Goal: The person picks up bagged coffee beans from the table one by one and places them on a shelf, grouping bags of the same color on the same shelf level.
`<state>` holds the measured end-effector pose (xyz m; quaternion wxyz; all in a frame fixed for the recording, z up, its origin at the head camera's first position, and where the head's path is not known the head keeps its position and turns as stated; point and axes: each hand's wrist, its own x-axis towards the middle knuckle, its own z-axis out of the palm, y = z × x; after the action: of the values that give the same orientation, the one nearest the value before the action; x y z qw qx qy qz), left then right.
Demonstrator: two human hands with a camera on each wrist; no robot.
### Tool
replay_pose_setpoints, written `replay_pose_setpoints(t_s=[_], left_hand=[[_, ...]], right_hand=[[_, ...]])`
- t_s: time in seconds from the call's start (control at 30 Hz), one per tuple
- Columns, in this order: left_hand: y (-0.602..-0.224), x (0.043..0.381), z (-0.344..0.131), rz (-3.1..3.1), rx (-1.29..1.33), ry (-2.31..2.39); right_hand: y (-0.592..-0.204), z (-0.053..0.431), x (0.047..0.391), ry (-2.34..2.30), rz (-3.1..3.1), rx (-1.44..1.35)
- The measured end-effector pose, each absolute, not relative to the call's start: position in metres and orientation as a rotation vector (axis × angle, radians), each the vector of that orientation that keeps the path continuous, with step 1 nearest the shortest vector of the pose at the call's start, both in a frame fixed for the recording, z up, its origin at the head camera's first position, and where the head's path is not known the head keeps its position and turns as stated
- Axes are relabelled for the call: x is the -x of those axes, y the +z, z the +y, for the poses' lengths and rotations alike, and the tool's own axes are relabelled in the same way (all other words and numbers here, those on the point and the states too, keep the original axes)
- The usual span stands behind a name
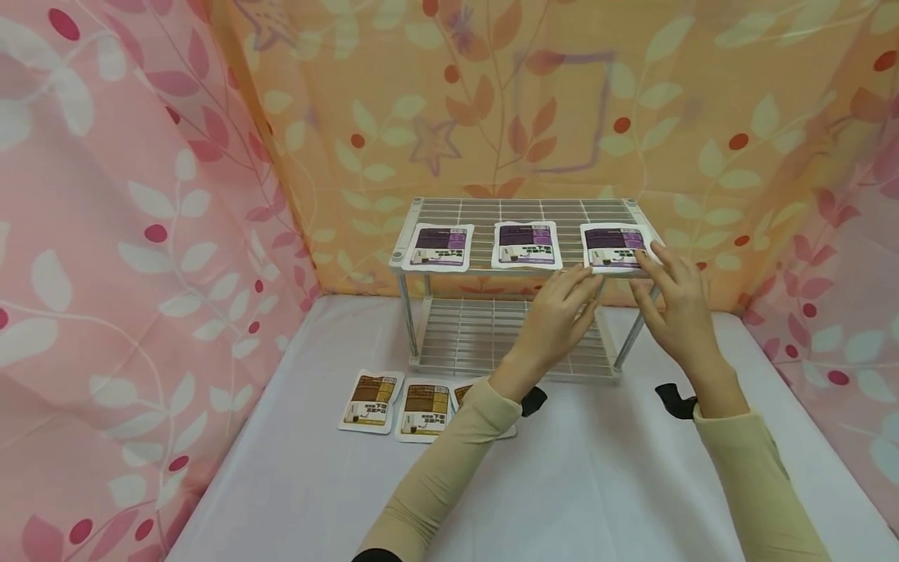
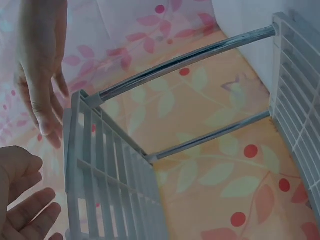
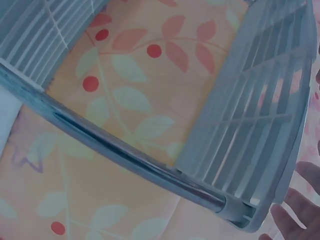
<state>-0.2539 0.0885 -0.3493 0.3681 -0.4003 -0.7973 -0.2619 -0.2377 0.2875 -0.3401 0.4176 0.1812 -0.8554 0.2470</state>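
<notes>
A white packet with a purple label [image 1: 614, 243] lies at the right end of the top shelf of a wire rack [image 1: 485, 204]. My left hand [image 1: 551, 318] reaches to the packet's front left corner, fingertips at the shelf edge. At the packet's right side is my right hand [image 1: 677, 312], one finger over its label. Both hands have loosely bent fingers, and neither grips anything. Two more purple packets, one in the middle [image 1: 527, 245] and one on the left [image 1: 438, 248], lie in the same row. Seen from the left wrist, the left fingers [image 2: 32, 215] are just off the shelf edge.
On the white table [image 1: 295, 468], left of the rack's front, lie brown-labelled packets [image 1: 365, 402], one partly hidden by the left forearm. The rack's lower shelf [image 1: 463, 336] stands behind that arm. Patterned cloth [image 1: 140, 234] surrounds the table at the back and sides.
</notes>
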Motion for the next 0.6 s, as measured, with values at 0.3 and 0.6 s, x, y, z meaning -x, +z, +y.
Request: replay_pose_setpoints(t_s=[0.3,0.6], left_hand=[[-0.367,0.25,0.075,-2.02,1.057,-0.713],[-0.382,0.246,0.063,-2.05,1.05,-0.744]], right_hand=[[-0.355,0.277,0.236,0.673,-1.994,-0.552],[-0.374,0.262,0.238,0.723,-1.948,-0.611]])
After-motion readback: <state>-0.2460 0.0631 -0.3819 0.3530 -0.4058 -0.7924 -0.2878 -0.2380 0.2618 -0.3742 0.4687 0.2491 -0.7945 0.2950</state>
